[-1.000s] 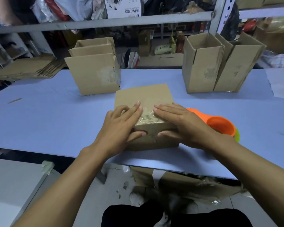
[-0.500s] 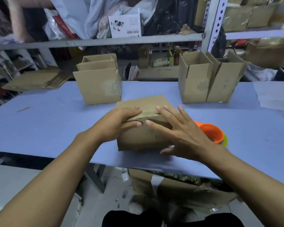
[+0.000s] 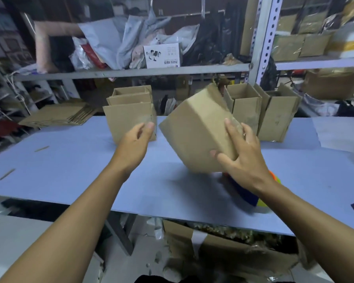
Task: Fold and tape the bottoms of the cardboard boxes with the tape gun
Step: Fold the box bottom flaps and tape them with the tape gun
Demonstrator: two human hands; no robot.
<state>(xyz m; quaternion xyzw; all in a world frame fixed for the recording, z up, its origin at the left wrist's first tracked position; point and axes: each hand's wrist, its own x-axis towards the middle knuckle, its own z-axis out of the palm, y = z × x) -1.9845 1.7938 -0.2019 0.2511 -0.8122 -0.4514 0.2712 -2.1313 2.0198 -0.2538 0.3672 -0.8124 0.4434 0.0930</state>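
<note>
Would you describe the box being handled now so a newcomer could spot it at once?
Look at the long blue table, near its middle. The box is in the right hand, tilted and lifted off the surface. The other boxes stand upright on the table farther back.

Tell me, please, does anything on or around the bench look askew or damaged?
The cardboard box is tilted in the air, gripped only by the right hand. Under the table, a large carton looks torn open.

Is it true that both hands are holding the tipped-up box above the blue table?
Not quite. In the head view only the right hand holds the tipped-up box above the blue table. The left hand is off it, open and holding nothing.
</note>
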